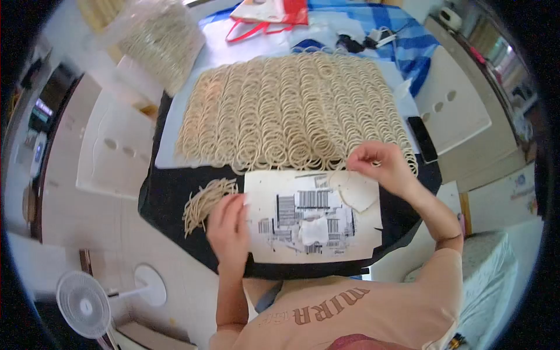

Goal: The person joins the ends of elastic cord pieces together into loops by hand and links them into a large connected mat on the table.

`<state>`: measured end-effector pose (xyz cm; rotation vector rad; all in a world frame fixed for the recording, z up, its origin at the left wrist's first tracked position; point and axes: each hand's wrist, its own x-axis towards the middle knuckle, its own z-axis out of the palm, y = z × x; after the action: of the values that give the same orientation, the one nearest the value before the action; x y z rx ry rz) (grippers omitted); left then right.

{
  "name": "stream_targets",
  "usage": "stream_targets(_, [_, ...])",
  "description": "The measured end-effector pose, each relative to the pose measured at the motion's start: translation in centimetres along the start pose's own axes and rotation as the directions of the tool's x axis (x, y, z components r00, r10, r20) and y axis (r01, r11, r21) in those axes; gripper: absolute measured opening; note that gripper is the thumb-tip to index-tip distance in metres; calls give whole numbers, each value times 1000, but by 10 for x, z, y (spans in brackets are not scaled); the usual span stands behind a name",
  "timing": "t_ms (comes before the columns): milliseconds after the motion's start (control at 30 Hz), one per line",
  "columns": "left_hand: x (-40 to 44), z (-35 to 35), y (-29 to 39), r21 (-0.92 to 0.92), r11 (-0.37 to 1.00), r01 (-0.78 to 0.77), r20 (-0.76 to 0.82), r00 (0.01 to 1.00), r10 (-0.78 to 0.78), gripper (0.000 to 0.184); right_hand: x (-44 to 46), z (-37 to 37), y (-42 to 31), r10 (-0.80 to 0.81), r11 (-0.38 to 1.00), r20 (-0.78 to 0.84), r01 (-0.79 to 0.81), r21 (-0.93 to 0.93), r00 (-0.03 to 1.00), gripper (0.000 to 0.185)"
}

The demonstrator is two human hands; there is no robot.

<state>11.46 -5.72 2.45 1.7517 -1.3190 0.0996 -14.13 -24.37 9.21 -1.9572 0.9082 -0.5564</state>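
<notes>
Rows of overlapping beige rings (280, 111) cover a pale sheet (169, 153). In front of them lies a flat cream board (256, 245) with barcode labels (314, 199) and torn patches on its face. My right hand (382, 166) is over the board's far right corner, close to the nearest rings. Its thumb and fingers are pinched together, and whatever is between them is too small to make out. At the board's left edge, my left hand (227, 227) rests beside a loose pile of beige strands (204, 204). Its fingers look slightly apart, though a little blurred.
Black cloth (169, 192) covers the near table. A phone (422, 139) lies at the right edge. Behind the rings are a red-and-white bag (274, 11) and dark small items (353, 44). A clear sack (160, 44) stands back left; a fan (84, 304) stands lower left.
</notes>
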Motion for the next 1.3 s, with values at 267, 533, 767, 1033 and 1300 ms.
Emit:
stream_targets(267, [3, 0, -51, 327, 938, 117, -62, 993, -102, 22, 152, -90, 37, -38, 981, -273, -16, -193, 961, 24])
stream_targets(533, [9, 0, -54, 236, 961, 145, -76, 989, -130, 13, 246, -88, 124, 153, 987, -160, -143, 72, 975, 20])
stream_targets(767, [10, 0, -52, 194, 967, 167, -91, 984, -152, 11, 264, -89, 139, 93, 971, -206, -134, -198, 974, 23])
stream_targets(1033, [9, 0, -48, 77, 960, 269, -137, 957, -257, 10, 257, -89, 142, -192, 866, -356, -12, -499, 914, 24])
stream_targets(1300, [6, -8, -38, 157, 963, 217, -314, 936, -159, 11, 111, -66, 63, -77, 971, -278, 9, -238, 957, 25])
